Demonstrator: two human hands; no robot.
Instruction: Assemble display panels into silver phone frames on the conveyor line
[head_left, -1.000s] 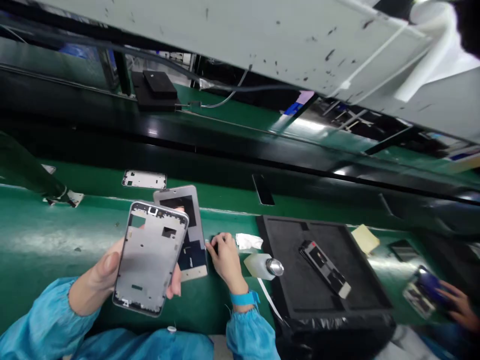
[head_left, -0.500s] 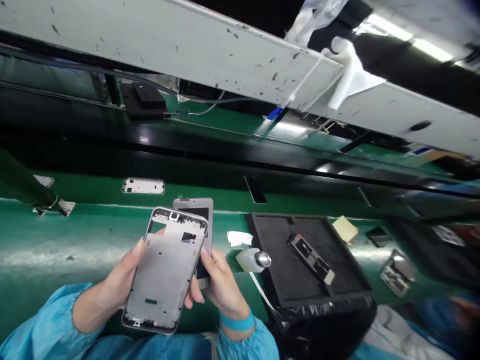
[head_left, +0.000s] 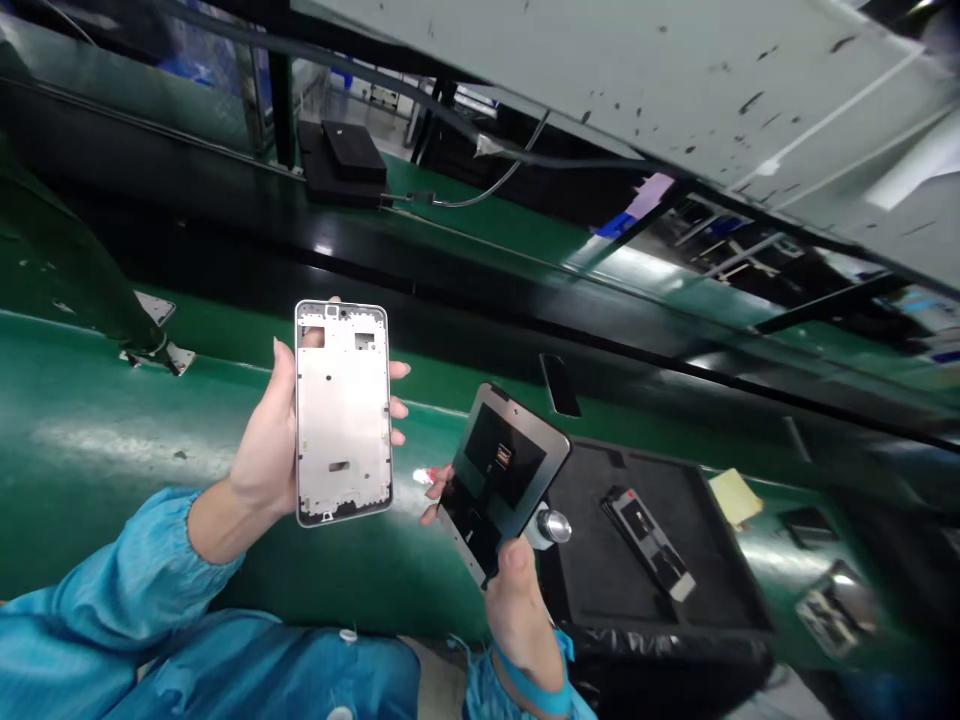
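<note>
My left hand [head_left: 266, 440] grips a silvery phone frame [head_left: 341, 400], upright and facing me, with the thumb on its left edge and fingertips showing past its right edge. Small cut-outs pierce the frame near its top and bottom. To the right, my right hand [head_left: 517, 600] holds a phone panel [head_left: 501, 465] with a grey border and a dark middle, tilted to the right. The thumb lies at its lower right corner and fingertips show at its left edge. A gap separates the two parts. Behind the panel, a bottle with a metal cap [head_left: 553, 526] is partly hidden.
A black tray [head_left: 592, 590] at the right bears a phone part [head_left: 649, 545]. Beside it lie a yellow pad [head_left: 735, 497] and blurred phone parts [head_left: 836, 608]. A dark phone [head_left: 559, 385] rests beyond the bench edge. At left stands a green post [head_left: 97, 260].
My hands have moved apart: the frame went up and now stands straighter, while the panel, formerly behind it, moved right and tilted. The view has shifted, and the white frame lying behind is out of sight.
</note>
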